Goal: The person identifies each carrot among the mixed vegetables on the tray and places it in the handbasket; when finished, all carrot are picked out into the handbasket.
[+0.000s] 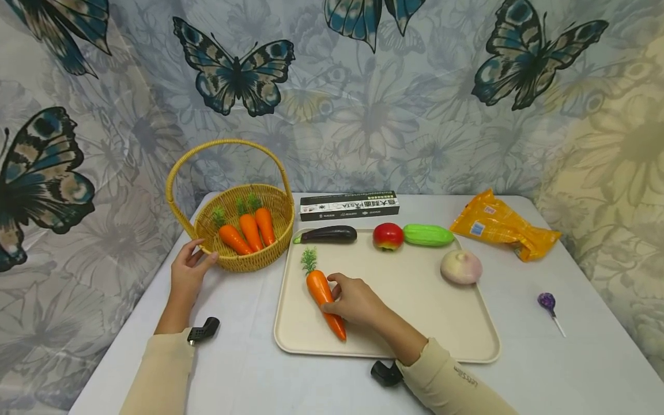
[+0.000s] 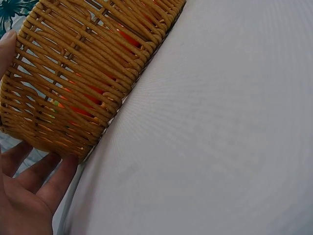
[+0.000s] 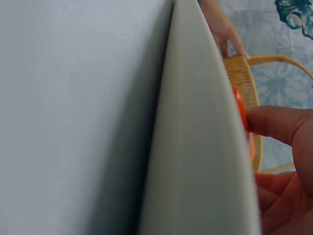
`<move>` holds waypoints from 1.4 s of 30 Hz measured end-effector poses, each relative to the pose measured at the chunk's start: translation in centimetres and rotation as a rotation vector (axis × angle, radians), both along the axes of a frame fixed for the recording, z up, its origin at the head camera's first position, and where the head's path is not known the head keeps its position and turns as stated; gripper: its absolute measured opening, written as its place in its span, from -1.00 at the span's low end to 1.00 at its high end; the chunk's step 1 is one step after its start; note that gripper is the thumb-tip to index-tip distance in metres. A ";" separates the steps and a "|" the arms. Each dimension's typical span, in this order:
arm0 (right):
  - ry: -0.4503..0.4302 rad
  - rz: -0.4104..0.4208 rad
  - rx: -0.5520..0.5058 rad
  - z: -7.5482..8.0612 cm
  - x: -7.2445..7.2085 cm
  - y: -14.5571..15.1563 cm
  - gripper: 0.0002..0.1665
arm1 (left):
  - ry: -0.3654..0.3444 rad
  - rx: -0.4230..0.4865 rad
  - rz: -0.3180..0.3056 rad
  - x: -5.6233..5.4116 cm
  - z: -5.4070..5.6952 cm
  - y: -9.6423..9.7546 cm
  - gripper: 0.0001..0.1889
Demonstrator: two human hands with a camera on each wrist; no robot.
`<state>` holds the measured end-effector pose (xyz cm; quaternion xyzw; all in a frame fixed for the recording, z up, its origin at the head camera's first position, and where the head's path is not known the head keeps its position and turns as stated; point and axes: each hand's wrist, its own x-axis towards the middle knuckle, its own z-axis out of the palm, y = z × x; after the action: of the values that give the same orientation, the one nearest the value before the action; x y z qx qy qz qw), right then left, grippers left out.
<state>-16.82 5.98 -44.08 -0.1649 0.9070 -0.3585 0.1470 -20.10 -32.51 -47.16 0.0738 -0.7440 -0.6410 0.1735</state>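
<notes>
An orange carrot (image 1: 319,287) with a frilly green top lies on the left part of the beige tray (image 1: 410,344). My right hand (image 1: 358,300) pinches it around the middle, thumb on the near side. In the right wrist view the thumb (image 3: 274,120) meets a sliver of carrot (image 3: 239,105), mostly hidden by the tray's edge. At the left stands a yellow wicker basket (image 1: 249,264) with three carrots in it. My left hand (image 1: 188,268) holds the basket's near-left side between thumb and fingers; the left wrist view shows fingers (image 2: 56,181) against the wicker.
Along the tray's far edge lie an eggplant (image 1: 332,234), a red fruit (image 1: 388,236) and a green cucumber-like vegetable (image 1: 427,234). A pale pink-white bulb (image 1: 461,267) sits on its right side. Beyond are a pasta box (image 1: 349,206), an orange packet (image 1: 500,227) and a lollipop (image 1: 547,301).
</notes>
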 end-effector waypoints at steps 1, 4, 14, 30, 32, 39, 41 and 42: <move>-0.001 0.001 0.004 0.0 0.0 0.0 -0.25 | 0.003 0.005 0.000 0.0 0.1 0.0 -0.36; -0.010 0.003 -0.004 0.2 0.0 0.0 -0.28 | 0.014 0.014 -0.001 -0.1 0.1 0.1 -0.36; -0.099 0.006 -0.122 0.7 -0.6 -0.1 -0.34 | 0.010 0.001 -0.004 0.0 0.1 -0.1 -0.36; -0.136 -0.029 -0.287 2.7 -4.6 -1.8 -0.31 | 0.020 0.002 -0.004 -0.2 -0.3 -0.3 -0.35; -0.119 -0.026 -0.279 3.2 -5.2 -2.0 -0.30 | 0.020 0.004 -0.006 -0.2 -0.3 -0.3 -0.35; -0.067 -0.009 -0.239 4.5 -6.9 -3.1 -0.35 | 0.016 0.001 -0.007 -0.3 -0.3 -0.3 -0.35; -0.046 -0.005 -0.225 4.8 -7.3 -3.5 -0.37 | 0.020 0.006 -0.006 -0.3 -0.3 -0.3 -0.36; -0.036 -0.005 -0.215 4.9 -7.6 -3.6 -0.37 | 0.020 0.009 -0.006 -0.3 -0.3 -0.2 -0.36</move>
<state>-24.39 2.37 -39.17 -0.1711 0.8610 -0.4569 0.1437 -20.36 -32.75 -47.47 0.0657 -0.7397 -0.6454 0.1789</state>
